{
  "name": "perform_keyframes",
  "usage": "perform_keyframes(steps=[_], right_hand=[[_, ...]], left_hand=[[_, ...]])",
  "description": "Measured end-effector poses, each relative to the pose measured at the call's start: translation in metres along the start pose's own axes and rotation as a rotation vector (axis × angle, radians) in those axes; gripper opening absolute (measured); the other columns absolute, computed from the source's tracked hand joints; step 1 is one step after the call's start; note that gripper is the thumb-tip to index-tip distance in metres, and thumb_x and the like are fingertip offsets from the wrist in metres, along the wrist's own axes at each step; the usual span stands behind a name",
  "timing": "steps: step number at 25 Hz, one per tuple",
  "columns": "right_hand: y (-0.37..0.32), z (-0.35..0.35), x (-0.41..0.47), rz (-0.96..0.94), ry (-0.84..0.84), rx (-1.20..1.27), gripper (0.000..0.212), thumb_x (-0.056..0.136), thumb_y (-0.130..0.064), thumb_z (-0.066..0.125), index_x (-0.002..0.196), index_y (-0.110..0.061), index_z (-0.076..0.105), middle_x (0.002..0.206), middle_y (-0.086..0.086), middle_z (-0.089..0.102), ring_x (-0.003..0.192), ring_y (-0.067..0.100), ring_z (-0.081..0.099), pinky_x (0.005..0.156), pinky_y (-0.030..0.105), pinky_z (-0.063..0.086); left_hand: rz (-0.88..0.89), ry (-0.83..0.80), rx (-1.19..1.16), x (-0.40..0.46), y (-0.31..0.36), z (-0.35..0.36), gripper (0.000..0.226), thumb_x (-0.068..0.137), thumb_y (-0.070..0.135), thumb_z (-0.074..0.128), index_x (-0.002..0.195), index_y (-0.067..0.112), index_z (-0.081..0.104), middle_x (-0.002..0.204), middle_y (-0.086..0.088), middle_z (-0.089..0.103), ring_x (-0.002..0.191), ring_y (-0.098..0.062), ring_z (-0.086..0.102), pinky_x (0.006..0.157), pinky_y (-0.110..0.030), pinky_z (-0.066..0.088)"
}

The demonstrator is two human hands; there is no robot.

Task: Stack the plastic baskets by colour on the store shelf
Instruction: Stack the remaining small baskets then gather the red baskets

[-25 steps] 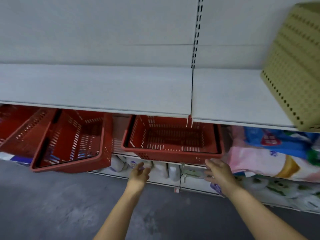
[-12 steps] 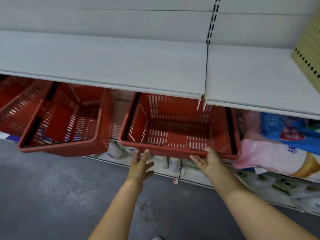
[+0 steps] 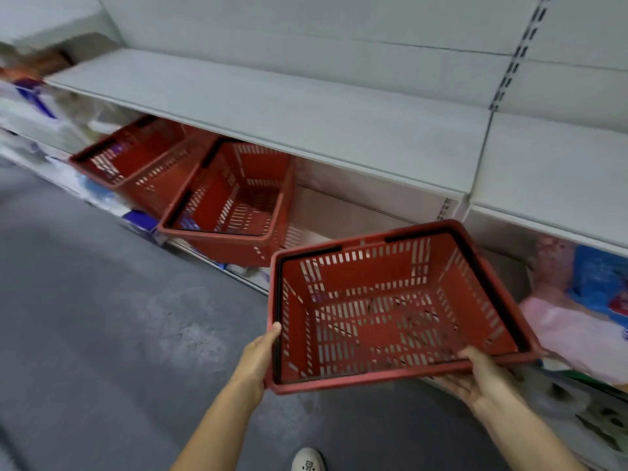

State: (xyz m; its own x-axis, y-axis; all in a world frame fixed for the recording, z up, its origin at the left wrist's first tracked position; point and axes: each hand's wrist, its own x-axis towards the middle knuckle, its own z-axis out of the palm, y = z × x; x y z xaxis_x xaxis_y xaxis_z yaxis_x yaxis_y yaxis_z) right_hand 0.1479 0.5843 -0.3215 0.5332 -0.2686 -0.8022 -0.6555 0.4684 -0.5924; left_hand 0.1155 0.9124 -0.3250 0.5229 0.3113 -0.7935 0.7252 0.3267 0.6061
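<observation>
I hold a red plastic basket out in front of the shelf, above the floor, its opening facing me. My left hand grips its near left corner. My right hand holds the near rim from below at the right. Two more red baskets rest tilted on the lower shelf at the left: one in the middle and one further left, partly under the grey shelf board.
Grey empty upper shelf boards span the view, with a slotted upright at the right. Pink and blue packaged goods fill the lower right shelf. Blurred goods lie at the far left. Grey floor lies below, with my shoe showing.
Both hands have taken hold of the basket and pulled it off the lower shelf toward me. The view has swung left, and the beige basket at the upper right is out of frame.
</observation>
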Motion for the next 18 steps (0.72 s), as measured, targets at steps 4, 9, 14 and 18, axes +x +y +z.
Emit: perform_keyframes(steps=[4,9,14,18], right_hand=[[-0.002,0.033,-0.012,-0.001,0.017,-0.025,0.038,0.088,-0.014,0.055,0.124,-0.001,0.050,0.090,0.019,0.064,0.072,0.033,0.063,0.035,0.033,0.053],[0.021,0.097,-0.034,0.026,0.048,-0.059,0.054,0.086,-0.033,0.066,0.133,-0.015,0.046,0.115,0.016,0.062,0.087,0.036,0.064,0.056,0.044,0.059],[0.089,0.162,-0.052,-0.110,0.127,-0.086,0.078,0.077,-0.006,0.074,0.139,-0.035,0.036,0.120,0.009,0.062,0.092,0.034,0.065,0.056,0.042,0.057],[0.090,0.179,-0.058,-0.259,0.369,-0.160,0.071,0.081,-0.002,0.067,0.142,-0.028,0.041,0.117,0.007,0.065,0.099,0.030,0.062,0.086,0.043,0.050]], left_hand=[[0.077,0.031,0.116,0.001,0.010,-0.027,0.026,0.092,0.003,0.060,0.118,0.006,0.063,0.095,-0.012,0.076,0.078,-0.028,0.074,0.071,-0.043,0.060],[0.132,-0.014,0.184,0.004,0.035,-0.018,0.029,0.085,-0.011,0.063,0.108,0.003,0.054,0.096,-0.012,0.074,0.074,-0.020,0.072,0.047,-0.026,0.055],[0.061,-0.256,0.133,0.017,0.037,-0.008,0.030,0.085,-0.003,0.067,0.102,0.008,0.044,0.102,-0.012,0.068,0.088,-0.029,0.070,0.082,-0.052,0.058],[0.025,-0.330,0.197,0.061,0.078,-0.047,0.039,0.091,0.024,0.068,0.121,0.011,0.047,0.120,-0.010,0.061,0.095,-0.026,0.067,0.079,-0.047,0.056]])
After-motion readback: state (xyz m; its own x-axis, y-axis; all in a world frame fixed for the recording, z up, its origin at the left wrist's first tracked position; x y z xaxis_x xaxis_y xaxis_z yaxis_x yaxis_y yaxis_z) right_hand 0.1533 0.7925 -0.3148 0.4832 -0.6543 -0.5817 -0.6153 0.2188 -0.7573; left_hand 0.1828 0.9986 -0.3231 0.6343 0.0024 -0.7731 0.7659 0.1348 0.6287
